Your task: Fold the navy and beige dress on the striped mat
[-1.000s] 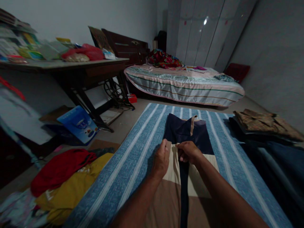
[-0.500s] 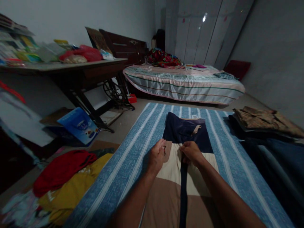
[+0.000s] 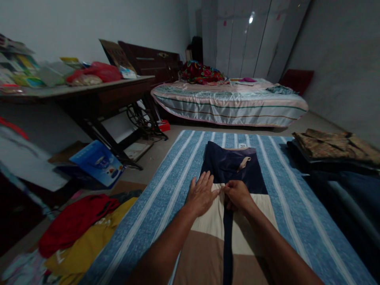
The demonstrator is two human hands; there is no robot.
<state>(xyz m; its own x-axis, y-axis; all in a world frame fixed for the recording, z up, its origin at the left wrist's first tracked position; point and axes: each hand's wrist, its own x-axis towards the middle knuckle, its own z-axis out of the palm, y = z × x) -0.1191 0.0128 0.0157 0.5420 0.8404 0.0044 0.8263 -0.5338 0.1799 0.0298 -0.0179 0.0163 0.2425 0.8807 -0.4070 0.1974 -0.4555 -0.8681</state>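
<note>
A shirt [image 3: 234,170] with navy, cream and brown blocks lies flat on a blue striped sheet [image 3: 166,190]. My left hand [image 3: 202,194] rests flat on the cream part, fingers stretched out and open. My right hand [image 3: 237,194] is beside it, fingers curled and pinching the shirt's dark centre strip near the seam. The two hands almost touch.
A pile of red and yellow clothes [image 3: 80,229] lies left of the sheet. Folded clothes [image 3: 332,146] are stacked at the right. A sewing-machine table [image 3: 89,95] with clutter stands at the left, a blue box [image 3: 96,162] beneath it. A bed [image 3: 228,103] is behind.
My left hand has gone from curled on the shirt's edge to lying flat with spread fingers. The shirt's raised collar flap has dropped down flat.
</note>
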